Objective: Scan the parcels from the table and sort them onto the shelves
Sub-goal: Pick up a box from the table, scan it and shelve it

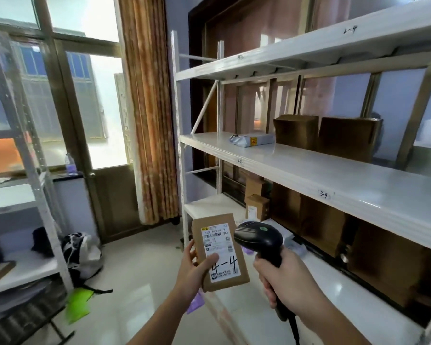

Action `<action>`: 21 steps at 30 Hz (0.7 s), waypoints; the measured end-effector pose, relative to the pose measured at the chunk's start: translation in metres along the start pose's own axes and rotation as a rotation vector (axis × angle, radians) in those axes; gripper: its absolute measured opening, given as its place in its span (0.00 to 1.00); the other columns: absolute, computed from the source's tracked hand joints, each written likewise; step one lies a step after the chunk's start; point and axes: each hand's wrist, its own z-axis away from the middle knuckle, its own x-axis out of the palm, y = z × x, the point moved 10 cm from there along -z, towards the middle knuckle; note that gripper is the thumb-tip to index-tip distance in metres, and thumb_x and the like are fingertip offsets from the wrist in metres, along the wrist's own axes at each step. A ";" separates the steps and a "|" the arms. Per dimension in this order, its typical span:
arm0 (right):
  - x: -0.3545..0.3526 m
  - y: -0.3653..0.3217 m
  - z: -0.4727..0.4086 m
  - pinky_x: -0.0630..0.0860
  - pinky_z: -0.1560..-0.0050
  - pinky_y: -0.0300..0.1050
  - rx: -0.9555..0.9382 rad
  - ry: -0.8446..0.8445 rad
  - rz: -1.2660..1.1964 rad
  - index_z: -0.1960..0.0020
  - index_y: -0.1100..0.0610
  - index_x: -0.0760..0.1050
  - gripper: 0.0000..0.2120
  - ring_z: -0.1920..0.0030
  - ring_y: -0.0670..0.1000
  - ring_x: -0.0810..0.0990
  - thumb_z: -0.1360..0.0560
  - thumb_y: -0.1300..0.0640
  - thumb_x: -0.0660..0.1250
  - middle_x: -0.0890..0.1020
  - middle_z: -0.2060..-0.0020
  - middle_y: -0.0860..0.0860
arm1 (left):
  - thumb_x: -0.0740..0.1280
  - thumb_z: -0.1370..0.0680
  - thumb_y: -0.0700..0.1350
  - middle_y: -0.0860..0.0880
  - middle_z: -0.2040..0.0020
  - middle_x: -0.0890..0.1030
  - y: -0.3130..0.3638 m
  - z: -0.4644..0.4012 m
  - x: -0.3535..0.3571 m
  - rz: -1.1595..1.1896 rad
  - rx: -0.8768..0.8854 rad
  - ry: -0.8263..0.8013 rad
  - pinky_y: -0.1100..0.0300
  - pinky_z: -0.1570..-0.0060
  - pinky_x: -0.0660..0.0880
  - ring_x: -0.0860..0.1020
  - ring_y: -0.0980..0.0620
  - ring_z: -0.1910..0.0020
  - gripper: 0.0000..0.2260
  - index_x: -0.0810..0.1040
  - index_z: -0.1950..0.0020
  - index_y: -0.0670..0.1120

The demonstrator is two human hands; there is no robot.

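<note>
**Parcel marked 4-4: handling and count**

Item: one flat brown cardboard parcel (219, 252), white label facing up, "4-4" handwritten on it. It is held in the air in front of the shelves (309, 175), above the floor and near the lowest visible tier.

Handling, as judged: thin and small, probably light; stiff enough to stay flat when held by one edge. The cardboard looks dry and not slippery. Nothing suggests fragile contents, though this cannot be told. Best hold is along the long edges, leaving the barcode at the top of the label uncovered.

Hands: the left hand (193, 267) grips the parcel's lower left edge, thumb lying across the label, fingers behind. The right hand (281, 277) is wrapped round the handle of a black scanner (258, 236), whose head sits just beside the parcel's right edge.

Count:
- Parcels in hand: one.
- Scanners: one.
- Middle tier: one grey bag (251, 140) and two brown boxes (324, 134).
- Lower tier: several brown boxes; exact number unclear.
- Shelf tags legible: one, "3-4" (324, 194); others are blurred.
</note>
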 end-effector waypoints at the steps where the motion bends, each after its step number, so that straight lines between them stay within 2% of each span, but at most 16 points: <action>1: 0.003 -0.003 -0.015 0.76 0.68 0.46 -0.004 -0.011 -0.004 0.51 0.58 0.74 0.03 0.73 0.52 0.73 0.20 0.58 0.64 0.74 0.73 0.53 | 0.77 0.25 0.39 0.44 0.38 0.83 0.003 -0.013 -0.004 -0.007 0.009 0.009 0.53 0.55 0.85 0.87 0.45 0.47 0.37 0.63 0.21 0.50; 5: 0.018 -0.020 -0.078 0.75 0.69 0.45 -0.028 -0.053 -0.014 0.52 0.57 0.74 0.04 0.74 0.52 0.72 0.19 0.57 0.65 0.74 0.74 0.54 | 0.78 0.26 0.42 0.44 0.36 0.82 0.023 -0.063 -0.019 -0.032 0.041 0.034 0.50 0.51 0.85 0.87 0.44 0.45 0.39 0.61 0.20 0.52; 9: 0.040 -0.036 -0.137 0.74 0.70 0.47 -0.076 -0.102 -0.009 0.50 0.57 0.73 0.03 0.75 0.54 0.71 0.20 0.57 0.65 0.73 0.74 0.55 | 0.76 0.24 0.39 0.45 0.38 0.83 0.044 -0.107 -0.040 -0.036 0.085 0.067 0.54 0.53 0.85 0.87 0.45 0.45 0.37 0.62 0.21 0.51; 13: 0.067 -0.053 -0.189 0.75 0.70 0.48 -0.117 -0.133 0.032 0.52 0.58 0.74 0.02 0.76 0.54 0.72 0.21 0.60 0.65 0.73 0.75 0.54 | 0.77 0.24 0.42 0.49 0.37 0.82 0.061 -0.153 -0.067 -0.057 0.103 0.083 0.57 0.52 0.84 0.86 0.50 0.44 0.40 0.59 0.19 0.52; 19: 0.098 -0.087 -0.256 0.75 0.72 0.45 -0.156 -0.079 0.046 0.52 0.60 0.75 0.02 0.77 0.51 0.73 0.21 0.61 0.65 0.75 0.74 0.55 | 0.77 0.26 0.43 0.50 0.38 0.81 0.101 -0.235 -0.095 -0.046 0.162 0.026 0.58 0.53 0.84 0.87 0.52 0.46 0.39 0.59 0.21 0.55; 21: 0.103 -0.095 -0.276 0.77 0.70 0.48 -0.147 -0.041 0.041 0.51 0.60 0.75 0.02 0.77 0.51 0.73 0.21 0.61 0.65 0.76 0.74 0.55 | 0.78 0.27 0.43 0.49 0.37 0.81 0.115 -0.266 -0.097 -0.043 0.177 -0.019 0.57 0.53 0.84 0.86 0.51 0.45 0.40 0.59 0.22 0.56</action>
